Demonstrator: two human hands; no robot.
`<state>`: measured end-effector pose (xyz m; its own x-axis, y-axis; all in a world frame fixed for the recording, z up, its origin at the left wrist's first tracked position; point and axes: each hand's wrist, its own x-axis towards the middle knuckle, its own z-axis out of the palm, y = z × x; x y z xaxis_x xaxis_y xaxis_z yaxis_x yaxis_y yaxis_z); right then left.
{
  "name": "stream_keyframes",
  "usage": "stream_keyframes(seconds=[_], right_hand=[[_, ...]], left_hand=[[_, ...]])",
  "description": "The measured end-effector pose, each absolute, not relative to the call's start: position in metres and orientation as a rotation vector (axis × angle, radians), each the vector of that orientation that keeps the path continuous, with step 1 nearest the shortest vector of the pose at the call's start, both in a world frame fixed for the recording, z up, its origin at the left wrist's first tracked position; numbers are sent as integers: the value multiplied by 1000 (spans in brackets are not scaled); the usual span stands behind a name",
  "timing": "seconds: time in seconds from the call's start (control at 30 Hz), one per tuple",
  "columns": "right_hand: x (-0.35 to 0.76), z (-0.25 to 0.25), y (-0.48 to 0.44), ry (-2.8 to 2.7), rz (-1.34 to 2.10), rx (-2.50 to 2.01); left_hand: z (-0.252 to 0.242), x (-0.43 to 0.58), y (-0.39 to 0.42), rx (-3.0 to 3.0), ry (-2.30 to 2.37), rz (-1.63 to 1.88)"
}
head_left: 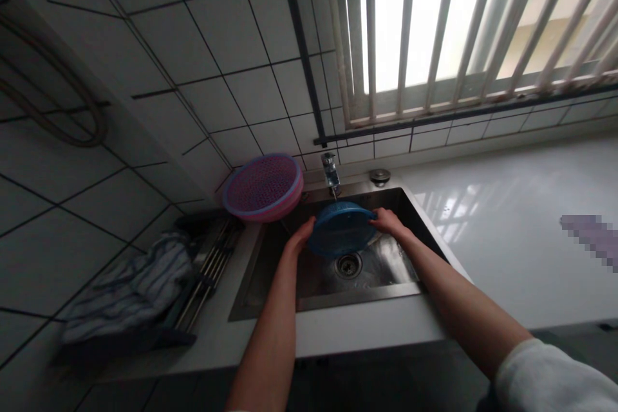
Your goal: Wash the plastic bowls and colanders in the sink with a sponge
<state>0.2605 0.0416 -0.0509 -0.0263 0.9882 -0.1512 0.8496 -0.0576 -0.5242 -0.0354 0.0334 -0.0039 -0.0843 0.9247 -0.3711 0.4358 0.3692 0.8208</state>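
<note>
Both hands hold a blue basin (342, 232) tilted over the steel sink (386, 264), beneath the faucet (331, 174). My left hand (302, 235) grips the basin's left rim, with its fingers partly hidden behind it. On the right rim, my right hand (386, 220) is closed, the thumb and fingers pinching the edge. Water runs from the faucet onto the back of the basin. The drain (348, 266) shows just below the basin.
Pink and blue colanders (264, 188) stand at the sink's back left corner. Left of the sink are a dark rack (207, 280) and a striped cloth (140, 280). A round metal stopper (380, 176) lies behind the sink. The white counter (502, 219) extends right, below a barred window.
</note>
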Motion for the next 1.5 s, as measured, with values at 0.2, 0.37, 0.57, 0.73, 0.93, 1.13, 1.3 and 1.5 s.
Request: stream_keyframes(seconds=[0.2, 0.37, 0.57, 0.73, 0.93, 1.13, 1.3, 1.5], right_hand=[[261, -50, 42, -1960, 732, -1974], [260, -50, 41, -1941, 728, -1965], [259, -51, 41, -1928, 722, -1965], [259, -53, 43, -1922, 713, -1967], [260, -55, 45, -1968, 705, -1961], [260, -55, 45, -1955, 725, -1956], [260, -56, 44, -1940, 704, -1965], [259, -49, 41, -1907, 682, -1964]], left_hand=[[-3, -36, 34, 1129, 1669, 634], [-2, -37, 32, 1119, 1665, 637], [-3, -37, 33, 1116, 1666, 646], [-2, -35, 32, 1101, 1658, 668], [2, -34, 30, 1105, 1655, 679], [0, -36, 31, 1122, 1677, 659], [-2, -36, 32, 1135, 1681, 658], [-1, -36, 32, 1124, 1671, 661]])
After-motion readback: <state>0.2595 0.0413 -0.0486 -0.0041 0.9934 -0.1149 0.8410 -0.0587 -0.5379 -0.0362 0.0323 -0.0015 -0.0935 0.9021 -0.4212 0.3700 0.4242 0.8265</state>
